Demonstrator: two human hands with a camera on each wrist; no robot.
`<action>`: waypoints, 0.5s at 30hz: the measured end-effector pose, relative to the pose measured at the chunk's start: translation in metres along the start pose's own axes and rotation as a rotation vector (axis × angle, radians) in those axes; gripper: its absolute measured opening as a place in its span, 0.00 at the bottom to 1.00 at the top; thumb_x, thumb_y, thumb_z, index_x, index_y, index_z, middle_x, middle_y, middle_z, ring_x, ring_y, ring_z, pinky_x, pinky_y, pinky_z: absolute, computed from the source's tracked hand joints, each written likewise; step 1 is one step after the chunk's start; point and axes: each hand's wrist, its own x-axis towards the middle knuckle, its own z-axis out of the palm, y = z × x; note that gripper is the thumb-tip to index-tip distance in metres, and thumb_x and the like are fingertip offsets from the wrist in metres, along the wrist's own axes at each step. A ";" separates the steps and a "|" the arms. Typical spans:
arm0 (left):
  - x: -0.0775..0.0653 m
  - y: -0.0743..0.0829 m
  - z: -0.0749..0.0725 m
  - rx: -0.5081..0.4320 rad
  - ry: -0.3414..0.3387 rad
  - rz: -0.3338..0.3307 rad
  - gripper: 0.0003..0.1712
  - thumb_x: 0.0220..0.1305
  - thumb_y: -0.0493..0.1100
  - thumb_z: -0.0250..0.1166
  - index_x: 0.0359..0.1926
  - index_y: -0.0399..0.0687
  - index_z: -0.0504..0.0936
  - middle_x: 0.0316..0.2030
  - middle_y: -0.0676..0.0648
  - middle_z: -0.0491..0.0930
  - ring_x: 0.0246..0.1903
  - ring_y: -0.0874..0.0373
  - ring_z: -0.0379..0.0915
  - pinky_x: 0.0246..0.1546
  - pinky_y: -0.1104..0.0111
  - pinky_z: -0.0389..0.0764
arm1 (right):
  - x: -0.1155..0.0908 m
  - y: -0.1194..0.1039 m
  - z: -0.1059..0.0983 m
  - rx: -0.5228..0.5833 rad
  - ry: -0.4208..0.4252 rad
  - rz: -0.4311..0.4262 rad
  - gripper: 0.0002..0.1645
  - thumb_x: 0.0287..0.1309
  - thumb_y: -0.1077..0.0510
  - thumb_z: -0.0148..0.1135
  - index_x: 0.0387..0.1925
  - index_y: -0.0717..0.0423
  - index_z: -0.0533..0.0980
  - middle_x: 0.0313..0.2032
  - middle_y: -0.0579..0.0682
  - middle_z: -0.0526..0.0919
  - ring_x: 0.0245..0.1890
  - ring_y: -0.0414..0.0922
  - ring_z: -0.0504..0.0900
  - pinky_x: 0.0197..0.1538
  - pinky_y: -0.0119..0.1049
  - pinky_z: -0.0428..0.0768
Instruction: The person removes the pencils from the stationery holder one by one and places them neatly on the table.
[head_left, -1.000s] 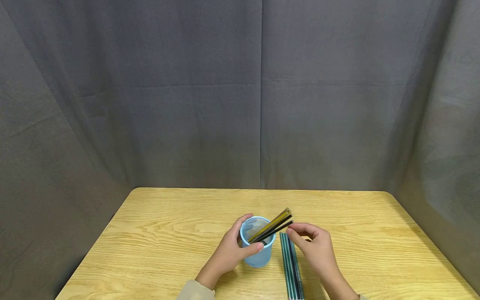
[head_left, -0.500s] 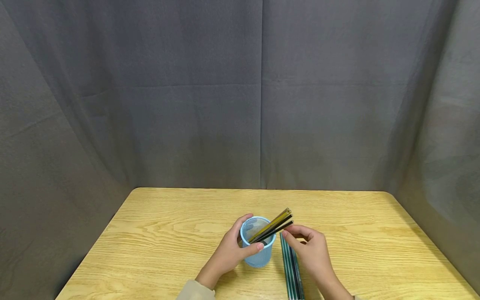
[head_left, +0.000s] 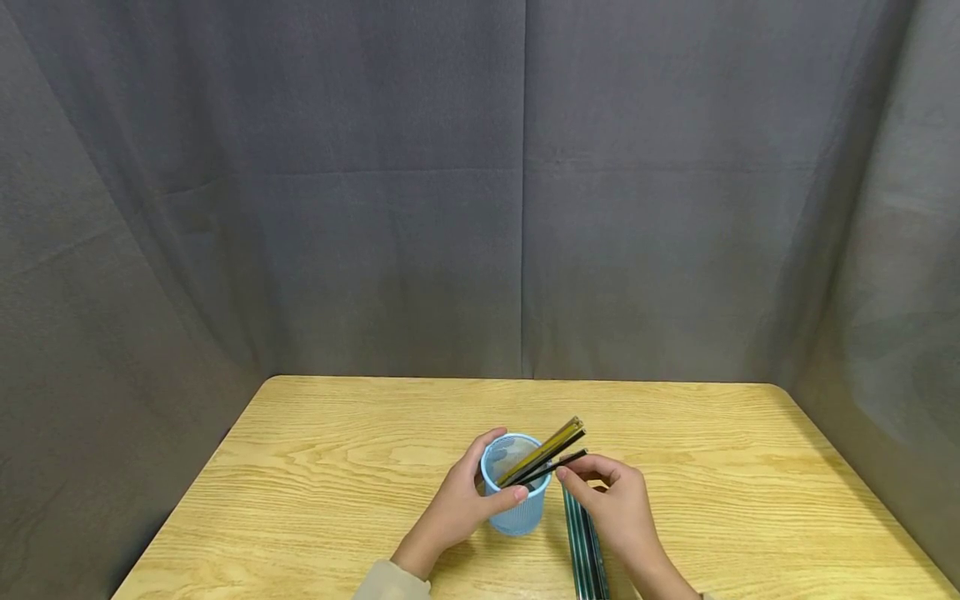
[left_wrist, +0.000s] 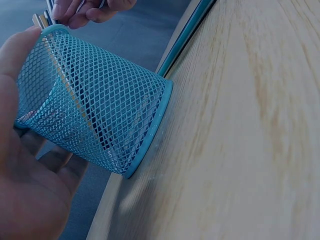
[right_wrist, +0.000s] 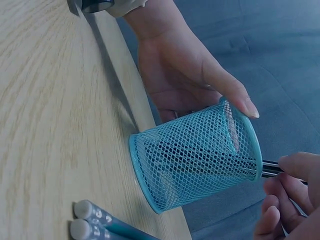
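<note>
Gripping the blue mesh pen holder [head_left: 516, 518], the left hand [head_left: 459, 502] should hold it steady while the right hand [head_left: 621, 502] pinches a black pencil [head_left: 538, 474], leaning inside it, near the upper end.

The left hand [head_left: 459, 502] and right hand [head_left: 621, 502] are bare; the left sleeve [head_left: 392, 582] is plain beige, and a pale sliver of right sleeve [head_left: 707, 596] shows.

On the table [head_left: 337, 467]: one cup [head_left: 517, 518], with leaning pencils [head_left: 546, 451] inside, tops toward the right, stands between left hand [head_left: 459, 498] at its left and right hand [head_left: 621, 504] at its right, loose pencils [head_left: 582, 546] lying right of it, curtain [head_left: 375, 250] behind all.
</note>
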 end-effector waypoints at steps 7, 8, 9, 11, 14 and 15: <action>0.000 0.000 0.000 0.014 0.009 -0.005 0.43 0.62 0.49 0.71 0.73 0.71 0.58 0.57 0.50 0.75 0.56 0.56 0.72 0.58 0.53 0.69 | -0.001 0.000 0.003 0.003 -0.014 -0.006 0.02 0.55 0.59 0.74 0.30 0.53 0.86 0.31 0.46 0.86 0.35 0.42 0.82 0.36 0.33 0.78; 0.000 0.000 0.000 0.015 0.009 -0.003 0.43 0.63 0.49 0.70 0.73 0.71 0.58 0.57 0.50 0.75 0.56 0.56 0.72 0.58 0.54 0.69 | -0.002 0.001 0.003 0.004 -0.016 -0.005 0.02 0.54 0.59 0.74 0.30 0.53 0.86 0.31 0.46 0.86 0.35 0.42 0.81 0.36 0.33 0.78; 0.000 0.000 0.000 0.016 0.008 -0.001 0.43 0.63 0.49 0.70 0.73 0.70 0.58 0.57 0.50 0.75 0.56 0.56 0.72 0.58 0.54 0.69 | -0.002 0.001 0.004 0.002 -0.019 -0.009 0.03 0.55 0.59 0.74 0.30 0.53 0.86 0.31 0.46 0.86 0.35 0.42 0.81 0.36 0.33 0.78; 0.000 0.000 0.000 0.018 0.007 0.001 0.42 0.63 0.49 0.70 0.73 0.70 0.58 0.57 0.50 0.75 0.56 0.56 0.72 0.57 0.54 0.69 | -0.002 0.001 0.005 0.009 -0.022 -0.016 0.03 0.55 0.59 0.74 0.30 0.54 0.86 0.31 0.46 0.86 0.35 0.42 0.81 0.37 0.33 0.79; 0.000 0.000 0.000 0.016 0.004 0.003 0.42 0.63 0.49 0.70 0.73 0.70 0.58 0.58 0.50 0.75 0.56 0.56 0.72 0.57 0.55 0.70 | -0.003 0.002 0.006 0.018 -0.018 -0.028 0.03 0.55 0.60 0.73 0.30 0.55 0.86 0.31 0.47 0.86 0.35 0.42 0.81 0.37 0.33 0.80; 0.000 0.001 0.000 0.014 0.002 0.003 0.42 0.63 0.49 0.70 0.73 0.70 0.58 0.58 0.50 0.75 0.56 0.56 0.72 0.57 0.55 0.70 | -0.003 0.002 0.006 0.021 -0.016 -0.032 0.03 0.55 0.60 0.73 0.30 0.55 0.86 0.31 0.47 0.86 0.35 0.42 0.81 0.37 0.33 0.80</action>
